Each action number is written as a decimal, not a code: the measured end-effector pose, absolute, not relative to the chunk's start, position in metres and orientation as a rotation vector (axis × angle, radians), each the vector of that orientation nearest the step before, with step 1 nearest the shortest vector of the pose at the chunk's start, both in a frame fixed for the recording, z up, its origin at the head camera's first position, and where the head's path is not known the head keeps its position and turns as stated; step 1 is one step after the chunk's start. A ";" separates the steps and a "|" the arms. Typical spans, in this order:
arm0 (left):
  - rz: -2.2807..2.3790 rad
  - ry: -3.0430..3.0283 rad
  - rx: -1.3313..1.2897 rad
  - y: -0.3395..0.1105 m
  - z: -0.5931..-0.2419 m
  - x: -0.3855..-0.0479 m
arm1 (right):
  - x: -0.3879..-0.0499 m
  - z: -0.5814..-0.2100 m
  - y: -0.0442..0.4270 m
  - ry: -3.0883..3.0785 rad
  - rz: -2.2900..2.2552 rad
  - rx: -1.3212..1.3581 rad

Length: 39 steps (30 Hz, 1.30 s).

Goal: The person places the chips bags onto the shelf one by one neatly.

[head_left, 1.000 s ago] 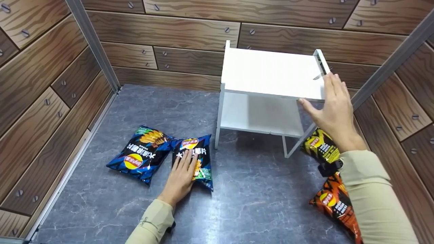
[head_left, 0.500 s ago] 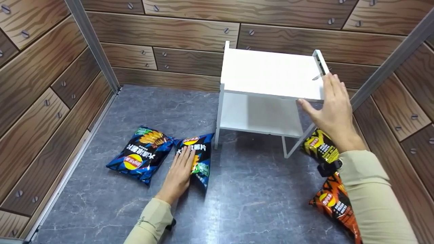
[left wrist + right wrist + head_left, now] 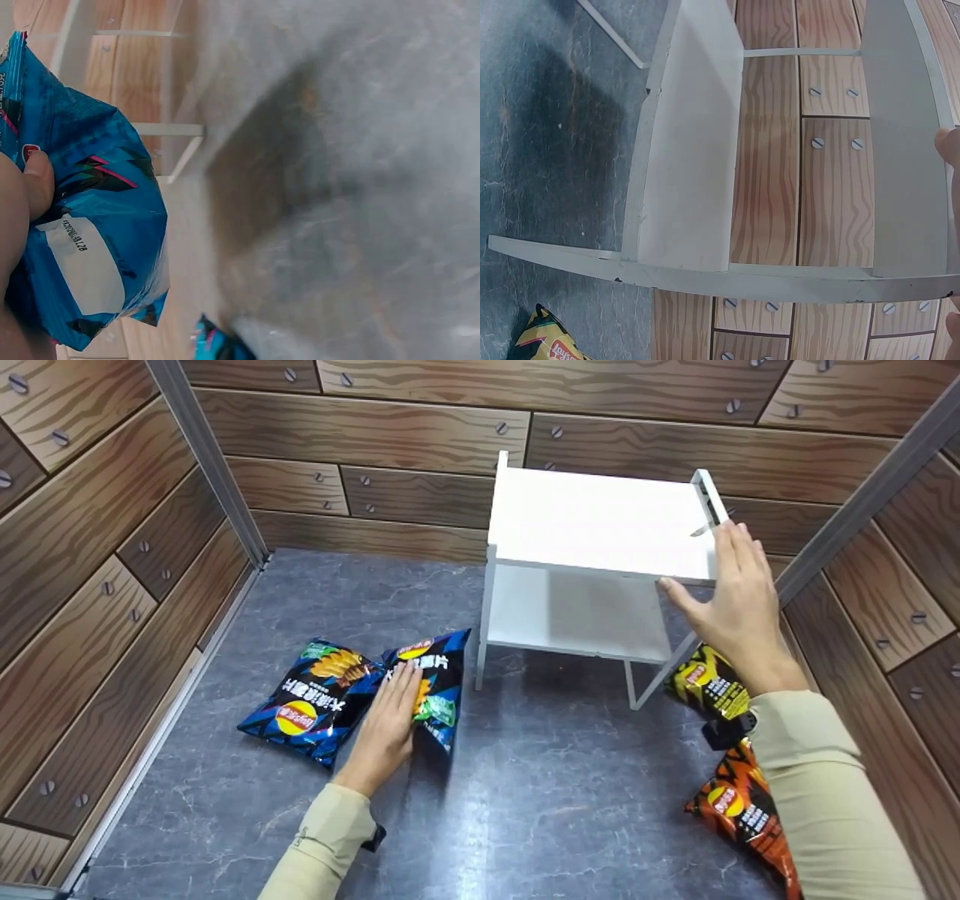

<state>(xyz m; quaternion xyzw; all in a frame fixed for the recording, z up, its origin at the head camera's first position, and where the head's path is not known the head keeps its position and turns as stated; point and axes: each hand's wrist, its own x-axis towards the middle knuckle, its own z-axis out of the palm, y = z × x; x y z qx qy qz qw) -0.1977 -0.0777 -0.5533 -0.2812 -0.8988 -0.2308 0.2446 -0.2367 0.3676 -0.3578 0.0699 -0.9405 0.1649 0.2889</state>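
In the head view, my left hand (image 3: 382,727) holds the right-hand blue chip bag (image 3: 442,679) with its fingers over the printed face. The left wrist view shows the thumb (image 3: 37,184) pressed on the back of this bag (image 3: 142,195), which is off the floor. Beside it lies another blue chip bag (image 3: 300,705). My right hand (image 3: 742,607) rests on the front right corner of a white two-tier shelf stand (image 3: 600,517), fingers straight along the side rail and thumb at the front edge. In the right wrist view, the thumb tip (image 3: 946,146) touches the upper shelf's edge.
A yellow chip bag (image 3: 709,682) and an orange chip bag (image 3: 750,817) lie to the right, partly hidden by my right arm. Wood-patterned walls (image 3: 375,427) enclose the grey marbled floor (image 3: 555,780) at the back and both sides.
My left hand has moved slightly up and left in the head view, and the bag in it has tilted, its right edge rising. My right hand and the stand have stayed put.
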 end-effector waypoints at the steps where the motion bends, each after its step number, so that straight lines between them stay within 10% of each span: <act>1: -0.639 -2.448 -0.764 -0.079 -0.550 -0.199 | -0.237 -0.358 0.367 -2.511 0.440 0.186; 39: -0.626 -2.301 -0.783 -0.076 -0.370 -0.241 | -0.238 -0.359 0.366 -2.491 0.427 0.190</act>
